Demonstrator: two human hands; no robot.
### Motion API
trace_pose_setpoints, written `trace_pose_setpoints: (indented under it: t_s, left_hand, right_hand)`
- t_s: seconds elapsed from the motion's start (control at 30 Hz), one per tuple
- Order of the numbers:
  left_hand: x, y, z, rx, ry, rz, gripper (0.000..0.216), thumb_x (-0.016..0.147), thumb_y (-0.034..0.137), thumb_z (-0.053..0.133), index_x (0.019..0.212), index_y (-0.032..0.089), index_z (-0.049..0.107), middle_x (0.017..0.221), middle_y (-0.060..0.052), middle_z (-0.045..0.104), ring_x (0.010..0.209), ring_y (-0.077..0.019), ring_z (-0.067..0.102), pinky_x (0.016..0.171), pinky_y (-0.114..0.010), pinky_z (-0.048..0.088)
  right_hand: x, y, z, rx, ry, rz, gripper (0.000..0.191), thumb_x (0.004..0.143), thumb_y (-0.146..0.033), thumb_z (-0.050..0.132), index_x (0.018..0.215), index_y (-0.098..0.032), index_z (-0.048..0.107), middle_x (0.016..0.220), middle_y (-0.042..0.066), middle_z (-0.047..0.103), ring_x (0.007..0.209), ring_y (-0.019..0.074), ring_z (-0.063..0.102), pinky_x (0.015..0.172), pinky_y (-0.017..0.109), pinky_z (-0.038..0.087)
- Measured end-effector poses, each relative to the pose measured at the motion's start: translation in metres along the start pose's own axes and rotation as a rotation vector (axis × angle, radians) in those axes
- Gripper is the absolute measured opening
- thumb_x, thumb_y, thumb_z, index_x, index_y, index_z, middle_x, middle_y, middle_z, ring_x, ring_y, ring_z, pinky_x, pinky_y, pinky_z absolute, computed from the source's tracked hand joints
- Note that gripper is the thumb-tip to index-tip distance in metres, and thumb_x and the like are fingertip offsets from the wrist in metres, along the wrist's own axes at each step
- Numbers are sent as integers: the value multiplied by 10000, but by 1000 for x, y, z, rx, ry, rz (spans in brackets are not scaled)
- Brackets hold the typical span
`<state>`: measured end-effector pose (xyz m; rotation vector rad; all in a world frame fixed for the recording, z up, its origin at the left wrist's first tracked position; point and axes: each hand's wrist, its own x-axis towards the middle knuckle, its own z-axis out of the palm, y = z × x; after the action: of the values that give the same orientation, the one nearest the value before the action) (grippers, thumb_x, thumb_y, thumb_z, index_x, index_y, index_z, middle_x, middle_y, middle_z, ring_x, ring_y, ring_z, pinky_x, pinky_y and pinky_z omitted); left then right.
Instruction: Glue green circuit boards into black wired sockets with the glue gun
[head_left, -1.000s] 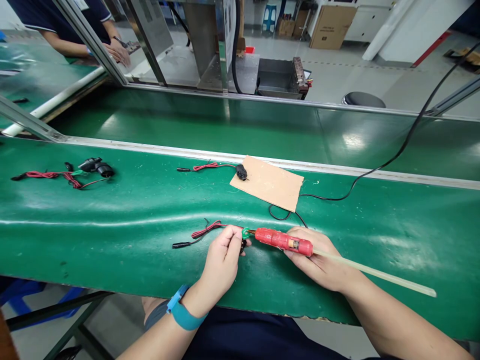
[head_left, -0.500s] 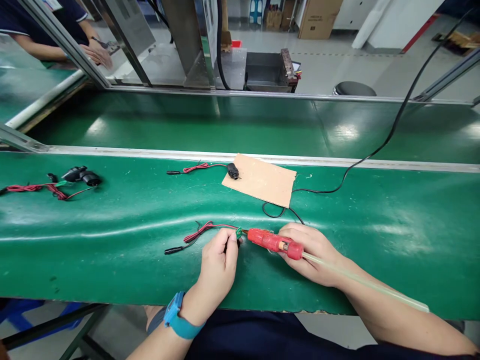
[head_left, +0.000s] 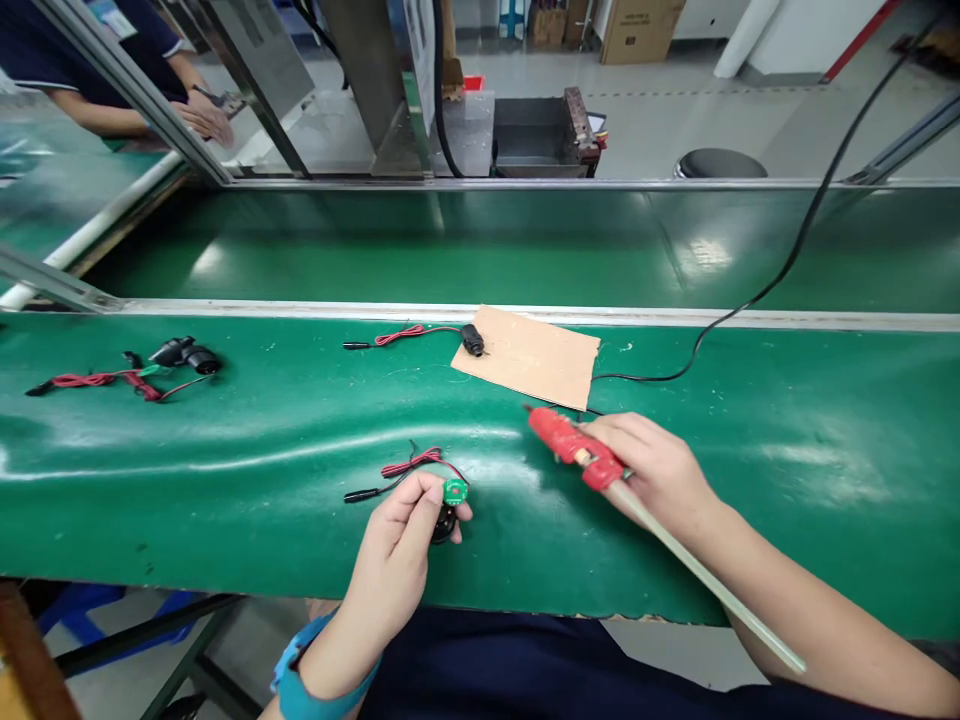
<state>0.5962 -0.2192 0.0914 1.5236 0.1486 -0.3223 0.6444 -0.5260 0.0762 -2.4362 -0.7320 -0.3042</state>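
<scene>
Left hand [head_left: 405,545] pinches the small black part [head_left: 448,510]; right hand [head_left: 660,470] is closed round the red glue gun [head_left: 571,447].
Since the earlier frame, the gun's tip has come off the part and drawn right, toward the cardboard sheet [head_left: 532,358]. The part is held over the green belt [head_left: 225,460] near its near edge. A co-worker's hand [head_left: 201,115] rests far left.

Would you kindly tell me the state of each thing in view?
left hand, closed on wired part.
wired part, held, green board up.
right hand, closed on glue gun.
glue gun, held, nozzle clear of wired part, stick loaded.
cardboard sheet, flat on belt.
second part, lying at sheet's left edge.
third part, lying far left, untouched.
</scene>
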Motion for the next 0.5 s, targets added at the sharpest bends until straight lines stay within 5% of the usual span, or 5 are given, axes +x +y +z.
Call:
trace_pose_setpoints:
  t_s: [0.23,0.37,0.5]
  left_hand:
    - [-48,10,-25,-224,-26,-75,293,1017,402,533,834,196,630,793,-58,706,668,-173,600,677,-314,475]
    - [-73,10,-34,-193,-18,-78,308,1024,410,521,839,190,633,802,-67,712,670,-168,589,685,-315,460]
    - [-96,12,-41,-161,5,-81,311,1033,407,503,859,190,641,823,-67,699,716,-178,590,706,-316,463]
  right_hand:
    - [8,40,-17,-364,75,205,307,915,-335,580,1137,-172,716,1149,183,689,1078,406,644,899,634,533]
    - [32,-28,-32,-81,92,69,322,955,-298,620,1270,-243,656,1304,146,651,1213,374,608,1063,602,477]
    - [58,-120,-11,451,-372,-262,424,970,-305,659,1384,-282,571,1243,106,675,1064,246,686,896,384,613]
